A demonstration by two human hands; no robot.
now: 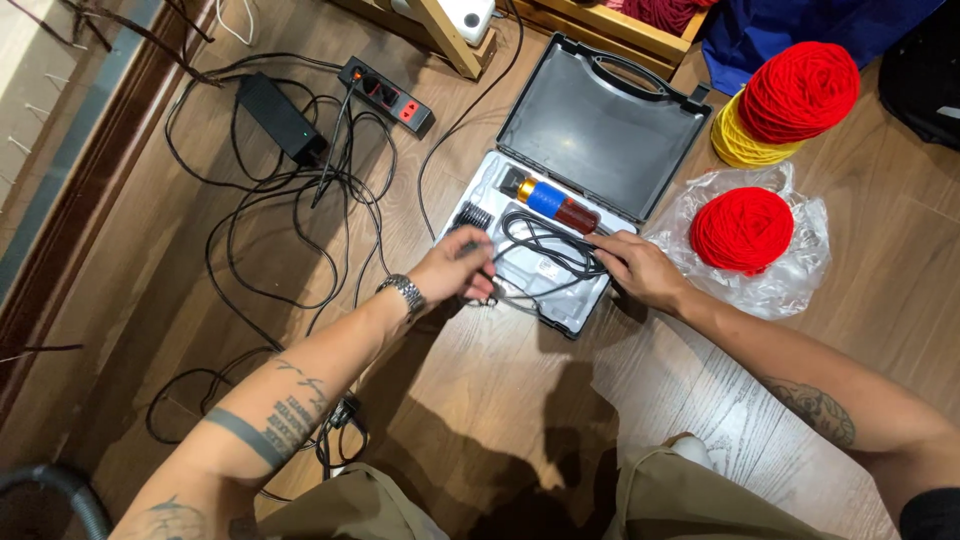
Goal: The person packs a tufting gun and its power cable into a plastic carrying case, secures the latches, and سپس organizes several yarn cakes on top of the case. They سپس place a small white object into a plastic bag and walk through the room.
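An open grey plastic case point(600, 130) lies on the wooden floor, its lid tilted back. In its tray sit a clipper-like tool point(555, 203) with a blue, gold and red body, a black comb piece point(474, 216) and a coiled black cord point(548, 252). My left hand point(455, 270), with a metal watch on the wrist, pinches a small dark part of the cord at the tray's left edge. My right hand point(638, 268) rests on the tray's right edge, fingers touching the cord.
Tangled black cables point(290, 230), a power brick point(280, 118) and a power strip point(386, 96) lie to the left. One red yarn ball point(742, 228) sits on clear plastic, another red one point(798, 90) on a yellow one point(740, 140). A wooden frame is at the top.
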